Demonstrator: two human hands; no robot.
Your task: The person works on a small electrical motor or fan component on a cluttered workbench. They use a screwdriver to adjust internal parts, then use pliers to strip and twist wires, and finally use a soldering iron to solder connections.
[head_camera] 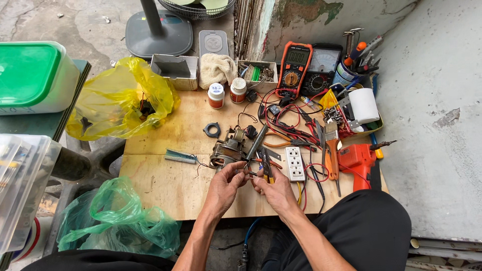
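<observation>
Plywood board (165,185) serves as the bench, its near edge partly covered by the person's forearms and knees. Yellow plastic bag (118,98) sits at the board's far left corner, contents mostly hidden, only dark shapes showing through. Green plastic bag (118,213) lies below the board's left edge, contents not readable. Green-lidded white tub (32,75) is cut off by the left frame edge. Far side: orange digital multimeter (295,68) just beside a black analogue meter (321,70); orange soldering gun (357,163) at the right edge, its cable lost in the red and black leads (286,120). White multi-socket outlet block (295,163) lies just right of the hands. Small electric motor (228,150) with copper windings sits on the board mid-centre, just beyond the left hand (224,188), touching or nearly touching its fingertips; cannot tell which. Right hand (273,190) is close beside the left, both curled with fingertips pinched together over thin wires (247,171) running off the motor. Exact grip is hard to make out; wire ends are hidden by the fingers. Pliers (266,163) with yellow-tipped handles lie just past the right fingertips; contact unclear.
</observation>
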